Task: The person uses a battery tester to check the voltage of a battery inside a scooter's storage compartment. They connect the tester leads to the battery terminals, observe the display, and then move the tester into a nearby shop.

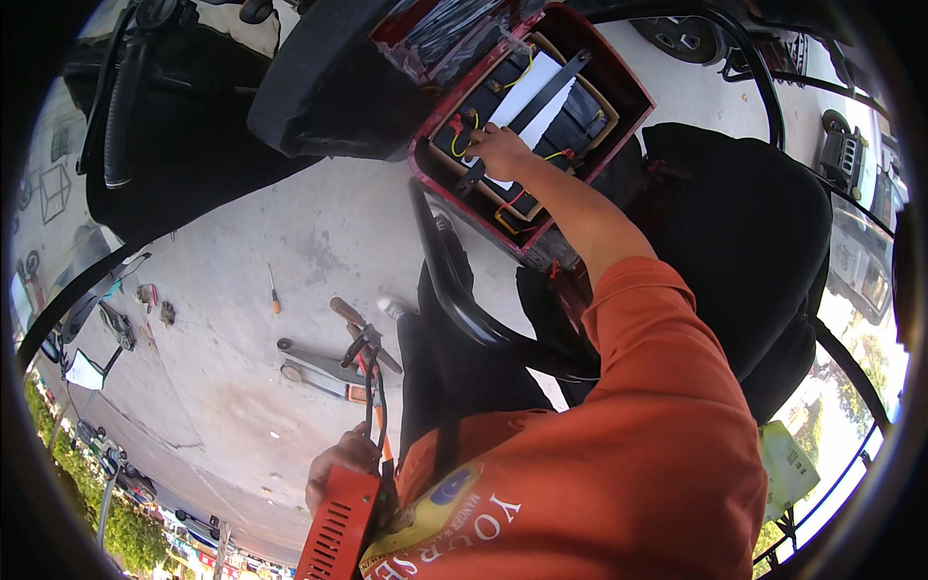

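My right hand reaches into a red open compartment that holds several black batteries joined by short yellow and red wires. Its fingers are bent together over a white sheet and a black strap lying across the batteries; what the fingertips pinch, if anything, is hidden. Low at my left side, my left hand grips an orange vented metal box. Cables rise from near the box toward a clamp, seen over the floor.
A black seat stands tilted up beside the compartment, and another black seat is at right. A curved black rail runs between my body and the compartment. On the concrete floor lie a screwdriver and several tools.
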{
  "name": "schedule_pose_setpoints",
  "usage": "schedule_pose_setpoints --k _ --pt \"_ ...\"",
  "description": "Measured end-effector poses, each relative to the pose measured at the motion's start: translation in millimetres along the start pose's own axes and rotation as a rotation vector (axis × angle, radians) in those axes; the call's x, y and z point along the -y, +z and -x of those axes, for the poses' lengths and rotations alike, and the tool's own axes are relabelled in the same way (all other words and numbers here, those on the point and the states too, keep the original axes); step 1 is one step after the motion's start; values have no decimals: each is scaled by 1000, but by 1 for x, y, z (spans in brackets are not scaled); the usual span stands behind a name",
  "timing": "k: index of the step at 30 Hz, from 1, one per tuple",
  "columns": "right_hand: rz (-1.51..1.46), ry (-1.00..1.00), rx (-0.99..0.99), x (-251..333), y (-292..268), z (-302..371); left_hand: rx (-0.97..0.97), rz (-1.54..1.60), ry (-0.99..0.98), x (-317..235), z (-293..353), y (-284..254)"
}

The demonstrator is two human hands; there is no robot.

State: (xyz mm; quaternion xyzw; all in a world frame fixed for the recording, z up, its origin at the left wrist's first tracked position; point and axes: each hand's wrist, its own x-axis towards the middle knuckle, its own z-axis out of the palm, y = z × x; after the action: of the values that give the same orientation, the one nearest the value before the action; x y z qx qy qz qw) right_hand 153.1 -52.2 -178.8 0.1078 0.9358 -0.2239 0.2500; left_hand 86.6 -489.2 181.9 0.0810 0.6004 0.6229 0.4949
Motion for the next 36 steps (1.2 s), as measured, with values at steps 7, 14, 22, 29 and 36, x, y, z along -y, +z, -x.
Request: schedule_pose_setpoints --k 7,14,22,29,36 --pt "119 -67 27 6 1 -7 3 77 1 3 -4 3" --pt "246 -114 -45 10 7 8 -13 166 29 4 -5 11" --pt "281 -28 -235 22 18 24 24 156 -5 -2 -14 13" --pt "50 109 -161 10 -36 -5 40 144 5 0 -14 8" --pt "-112 34 4 21 -13 -6 -42 171 -19 1 -7 6"
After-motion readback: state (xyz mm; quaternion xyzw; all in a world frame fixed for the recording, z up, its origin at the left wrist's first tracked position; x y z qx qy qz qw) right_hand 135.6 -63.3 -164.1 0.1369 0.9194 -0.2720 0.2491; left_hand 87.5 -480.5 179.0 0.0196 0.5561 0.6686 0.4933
